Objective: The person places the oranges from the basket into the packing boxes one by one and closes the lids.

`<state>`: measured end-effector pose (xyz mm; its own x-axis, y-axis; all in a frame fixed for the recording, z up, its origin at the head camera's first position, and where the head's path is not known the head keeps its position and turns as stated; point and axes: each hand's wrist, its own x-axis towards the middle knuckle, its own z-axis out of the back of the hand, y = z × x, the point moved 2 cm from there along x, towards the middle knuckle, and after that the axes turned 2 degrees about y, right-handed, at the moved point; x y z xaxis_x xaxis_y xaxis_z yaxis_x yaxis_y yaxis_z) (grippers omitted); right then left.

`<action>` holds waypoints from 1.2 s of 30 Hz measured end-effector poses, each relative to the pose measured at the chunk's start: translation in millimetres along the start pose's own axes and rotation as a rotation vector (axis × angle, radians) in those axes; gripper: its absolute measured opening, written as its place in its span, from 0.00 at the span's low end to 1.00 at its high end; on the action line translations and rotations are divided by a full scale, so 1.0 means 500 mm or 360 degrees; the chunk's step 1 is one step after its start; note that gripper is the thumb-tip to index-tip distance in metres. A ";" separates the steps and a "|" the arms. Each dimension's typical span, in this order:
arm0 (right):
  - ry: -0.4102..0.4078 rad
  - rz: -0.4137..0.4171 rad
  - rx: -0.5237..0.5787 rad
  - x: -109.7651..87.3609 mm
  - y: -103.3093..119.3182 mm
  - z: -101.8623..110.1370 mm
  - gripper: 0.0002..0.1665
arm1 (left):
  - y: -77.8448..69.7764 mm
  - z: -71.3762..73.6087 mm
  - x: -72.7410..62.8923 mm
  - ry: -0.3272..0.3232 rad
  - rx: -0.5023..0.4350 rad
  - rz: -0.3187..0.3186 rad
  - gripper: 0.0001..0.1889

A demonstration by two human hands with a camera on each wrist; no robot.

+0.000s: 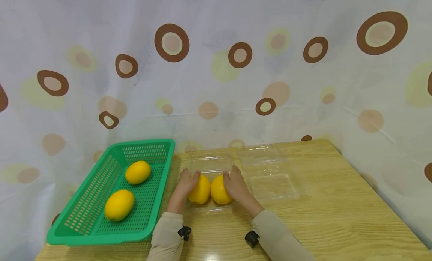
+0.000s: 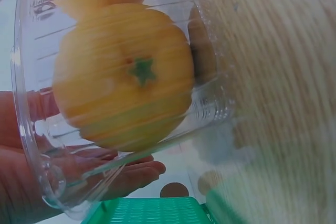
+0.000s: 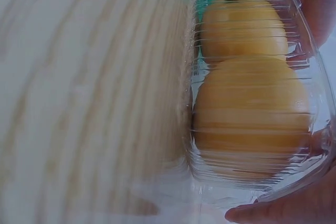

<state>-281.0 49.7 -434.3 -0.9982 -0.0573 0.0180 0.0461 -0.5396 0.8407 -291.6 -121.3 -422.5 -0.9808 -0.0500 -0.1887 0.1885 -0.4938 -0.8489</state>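
Note:
A clear plastic clamshell container (image 1: 210, 209) lies open on the table with two round yellow-orange fruits side by side in its tray. The left fruit (image 1: 200, 190) shows a green star-shaped stem end in the left wrist view; the right fruit (image 1: 220, 190) lies beside it. My left hand (image 1: 187, 183) straddles the container's left wall, thumb over the left fruit and fingers outside. At the opposite wall my right hand (image 1: 236, 185) holds on likewise, its thumb at the right fruit. How firmly the fingers press is hard to tell through the plastic.
On the left stands a green perforated basket (image 1: 164, 193) holding an upper yellow fruit (image 1: 138, 172) and a lower yellow fruit (image 1: 119, 205). Another open clear container (image 1: 275, 186) lies to the right. A patterned curtain (image 1: 209, 66) hangs behind the wooden table (image 1: 337, 208).

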 end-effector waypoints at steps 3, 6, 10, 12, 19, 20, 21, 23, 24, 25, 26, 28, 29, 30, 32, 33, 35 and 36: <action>-0.0004 -0.0001 0.0019 0.002 0.001 0.001 0.34 | -0.001 0.000 -0.001 -0.0029 -0.0025 -0.0004 0.35; -0.0011 0.0000 0.0024 0.003 0.001 0.002 0.33 | -0.002 0.001 -0.003 -0.0050 -0.0066 -0.0007 0.35; -0.0006 0.0001 0.0036 0.002 0.002 0.006 0.33 | -0.003 0.000 -0.004 -0.0062 -0.0118 -0.0017 0.35; -0.0010 0.0015 0.0051 0.001 0.002 0.009 0.33 | -0.004 0.000 -0.003 -0.0066 -0.0135 -0.0032 0.35; -0.0031 0.0072 0.0055 0.001 0.009 0.021 0.31 | -0.007 0.004 -0.001 -0.0094 -0.0297 -0.0115 0.33; -0.0034 0.0079 0.0050 0.001 0.010 0.022 0.31 | -0.007 0.005 -0.002 -0.0100 -0.0308 -0.0108 0.33; -0.0030 0.0078 0.0045 0.002 0.012 0.024 0.30 | -0.009 0.006 -0.002 -0.0110 -0.0324 -0.0109 0.33; -0.0025 0.0074 0.0033 0.002 0.013 0.027 0.30 | -0.009 0.008 -0.002 -0.0118 -0.0348 -0.0095 0.33; -0.0023 0.0070 0.0037 0.001 0.013 0.028 0.30 | -0.010 0.008 -0.003 -0.0126 -0.0352 -0.0091 0.34; -0.0026 0.0071 0.0040 0.001 0.014 0.029 0.30 | -0.011 0.009 -0.004 -0.0134 -0.0351 -0.0084 0.34; -0.0027 0.0071 0.0050 0.000 0.013 0.030 0.30 | -0.012 0.010 -0.005 -0.0141 -0.0353 -0.0078 0.34; -0.0051 0.0115 0.0064 0.001 0.009 0.031 0.30 | -0.013 0.011 -0.005 -0.0149 -0.0381 -0.0087 0.32; -0.0061 0.0128 0.0071 0.001 0.009 0.031 0.30 | -0.014 0.011 -0.005 -0.0159 -0.0386 -0.0091 0.31; -0.0067 0.0139 0.0081 0.001 0.009 0.032 0.30 | -0.014 0.011 -0.006 -0.0167 -0.0392 -0.0102 0.29; -0.0071 0.0147 0.0084 0.002 0.008 0.034 0.30 | -0.015 0.011 -0.005 -0.0178 -0.0409 -0.0121 0.26; -0.0072 0.0149 0.0083 0.003 0.008 0.035 0.30 | -0.016 0.011 -0.005 -0.0180 -0.0414 -0.0122 0.26; -0.0068 0.0126 0.0083 0.003 0.014 0.038 0.30 | -0.017 0.012 -0.006 -0.0186 -0.0409 -0.0106 0.29; -0.0075 0.0136 0.0073 0.004 0.016 0.040 0.30 | -0.017 0.013 -0.007 -0.0188 -0.0409 -0.0102 0.31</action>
<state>-283.5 61.9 -416.8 -0.9914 -0.0612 0.1153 0.1304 -0.4952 0.8589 -290.2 -122.4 -411.3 -0.9874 -0.1338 -0.0846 0.1178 -0.2639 -0.9573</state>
